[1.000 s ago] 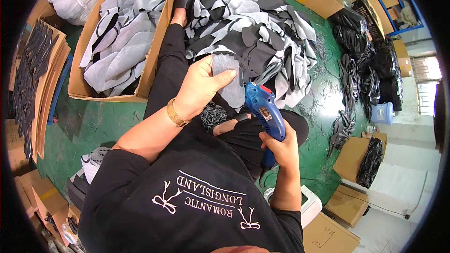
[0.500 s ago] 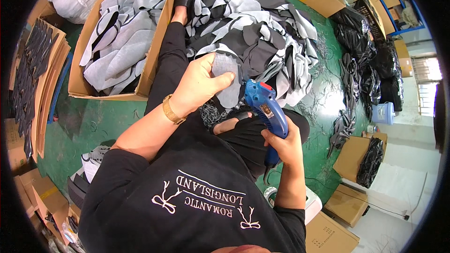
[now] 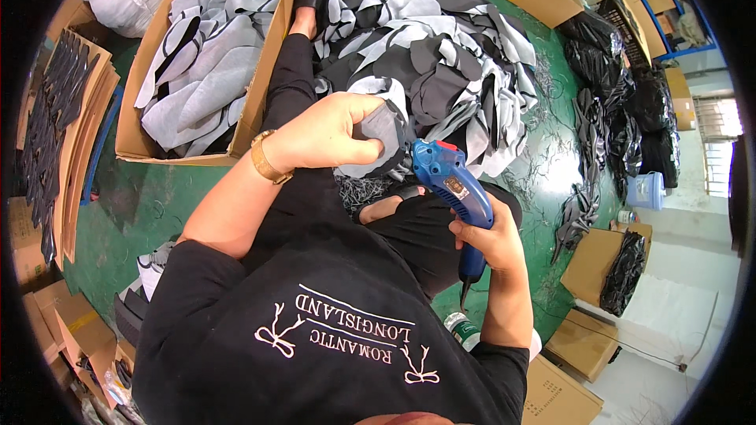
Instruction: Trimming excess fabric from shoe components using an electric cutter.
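My left hand (image 3: 335, 130), with a gold band at the wrist, pinches a grey piece of fabric (image 3: 383, 135) with a dark edge between thumb and fingers. My right hand (image 3: 496, 240) is wrapped round the handle of a blue electric fabric cutter (image 3: 455, 181) with a red part on top. The cutter's head points at the fabric's right edge; I cannot tell whether its blade touches it. Just beyond both hands lies a large heap of grey and black fabric pieces (image 3: 425, 51). Thin dark trimmings (image 3: 366, 191) lie below the held piece.
Left of my outstretched leg stands a cardboard box (image 3: 266, 102) full of grey fabric pieces. Black plastic bags (image 3: 598, 51) line the right side, near a light-blue bucket (image 3: 646, 190). More cardboard boxes (image 3: 583, 344) stand at the lower right. Scraps are strewn over the green floor (image 3: 551, 165).
My left hand has turned and shifted slightly left, and the fabric piece has turned with it. My right hand and the cutter's handle have moved a little right and down.
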`<action>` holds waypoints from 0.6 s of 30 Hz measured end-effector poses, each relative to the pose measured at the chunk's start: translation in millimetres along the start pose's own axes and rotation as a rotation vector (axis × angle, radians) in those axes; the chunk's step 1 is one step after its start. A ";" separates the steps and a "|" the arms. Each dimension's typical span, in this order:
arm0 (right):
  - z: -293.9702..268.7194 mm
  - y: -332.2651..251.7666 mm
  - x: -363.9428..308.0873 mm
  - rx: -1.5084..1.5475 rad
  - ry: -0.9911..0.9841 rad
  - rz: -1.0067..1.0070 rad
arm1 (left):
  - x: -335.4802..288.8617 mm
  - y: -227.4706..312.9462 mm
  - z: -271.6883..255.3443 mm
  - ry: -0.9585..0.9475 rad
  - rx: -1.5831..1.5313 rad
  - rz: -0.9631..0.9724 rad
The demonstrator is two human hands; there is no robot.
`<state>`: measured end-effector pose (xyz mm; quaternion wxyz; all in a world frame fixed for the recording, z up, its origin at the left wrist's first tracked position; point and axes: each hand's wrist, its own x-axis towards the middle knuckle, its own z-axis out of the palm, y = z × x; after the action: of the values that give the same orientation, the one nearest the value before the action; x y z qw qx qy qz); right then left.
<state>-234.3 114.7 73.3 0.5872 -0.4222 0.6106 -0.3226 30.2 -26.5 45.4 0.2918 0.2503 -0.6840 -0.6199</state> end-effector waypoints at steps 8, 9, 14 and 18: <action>-7.5 0.3 2.6 0.028 -0.112 0.063 | 1.3 9.4 -11.7 -0.266 0.103 0.044; -6.9 0.3 2.9 0.031 -0.121 0.059 | 1.6 11.3 -11.4 -0.266 0.102 0.044; -1.8 0.8 6.4 0.046 -0.120 0.061 | 0.5 12.0 -11.1 -0.347 0.221 0.056; 11.7 0.2 15.2 0.154 -0.015 -0.053 | 1.1 9.6 -5.2 -0.363 0.233 0.132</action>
<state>-222.1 102.3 65.2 0.6136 -0.3944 0.5682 -0.3808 33.3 -29.9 55.3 0.1731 0.1210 -0.8072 -0.5512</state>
